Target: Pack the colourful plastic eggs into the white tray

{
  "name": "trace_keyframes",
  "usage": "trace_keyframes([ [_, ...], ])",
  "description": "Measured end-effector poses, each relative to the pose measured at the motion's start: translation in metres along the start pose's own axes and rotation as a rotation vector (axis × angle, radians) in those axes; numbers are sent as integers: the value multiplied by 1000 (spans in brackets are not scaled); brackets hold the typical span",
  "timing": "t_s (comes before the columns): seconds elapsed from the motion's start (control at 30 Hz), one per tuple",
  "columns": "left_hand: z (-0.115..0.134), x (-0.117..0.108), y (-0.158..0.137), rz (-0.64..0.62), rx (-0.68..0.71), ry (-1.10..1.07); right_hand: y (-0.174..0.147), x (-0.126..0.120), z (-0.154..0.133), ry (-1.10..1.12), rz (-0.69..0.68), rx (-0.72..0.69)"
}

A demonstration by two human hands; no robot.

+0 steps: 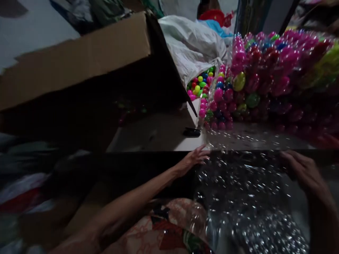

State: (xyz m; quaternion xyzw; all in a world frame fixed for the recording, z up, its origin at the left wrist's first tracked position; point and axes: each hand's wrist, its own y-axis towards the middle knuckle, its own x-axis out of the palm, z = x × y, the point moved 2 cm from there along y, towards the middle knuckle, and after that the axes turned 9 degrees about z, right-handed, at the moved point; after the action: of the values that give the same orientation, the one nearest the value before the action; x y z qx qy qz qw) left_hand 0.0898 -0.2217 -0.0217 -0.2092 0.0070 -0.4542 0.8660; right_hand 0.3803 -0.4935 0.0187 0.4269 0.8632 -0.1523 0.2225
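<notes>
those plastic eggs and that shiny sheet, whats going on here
A person is seated at a table edge, both hands on a clear plastic sheet that drapes from the tabletop toward their lap. The left hand touches its left edge; the right hand rests at its right side. Behind the sheet lies a heap of bagged colourful plastic eggs, mostly pink. More loose eggs fill a white bag, and an open cardboard box stands at the left. The picture is dim and blurred.
</notes>
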Motion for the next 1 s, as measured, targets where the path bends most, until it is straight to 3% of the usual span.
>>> trace_keyframes([
  [0.1, 45, -14, -9, 22, -27, -302, 37, 54, -51, 58, -55, 39],
  [0.2, 75, -60, -26, 267, 67, -307, 70, 132, -95, 173, -233, -23],
  [0.27, 82, -101, -38, 500, 166, -234, 84, 186, -121, 192, -331, -82],
  [0.37, 81, -162, -55, 762, 236, -199, 87, 260, -157, 183, -369, -198],
  [0.47, 75, -218, -77, 979, 222, -316, 67, 312, -179, 256, -460, -191],
  [0.57, 62, -257, -105, 1168, 316, -461, 43, 333, -179, 170, -687, -90],
  [0.63, 48, -265, -125, 1241, 379, -457, 38, 331, -179, 58, -834, -114],
  [0.73, 34, -257, -161, 1484, 472, -242, 59, 321, -207, 57, -861, -354],
  [0.8, 46, -245, -189, 1662, 609, 104, 78, 319, -246, 67, -815, -584],
  [0.83, 59, -239, -199, 1669, 684, 321, 84, 324, -268, 1, -818, -625],
  [0.87, 76, -234, -205, 1599, 738, 523, 86, 333, -289, -150, -849, -594],
  [0.93, 110, -230, -200, 1271, 746, 771, 72, 363, -331, -315, -995, -618],
  [0.97, 124, -231, -189, 1078, 696, 784, 57, 381, -349, -355, -1064, -680],
  [1.0, 134, -233, -175, 888, 613, 735, 39, 399, -363, -408, -1038, -743],
])
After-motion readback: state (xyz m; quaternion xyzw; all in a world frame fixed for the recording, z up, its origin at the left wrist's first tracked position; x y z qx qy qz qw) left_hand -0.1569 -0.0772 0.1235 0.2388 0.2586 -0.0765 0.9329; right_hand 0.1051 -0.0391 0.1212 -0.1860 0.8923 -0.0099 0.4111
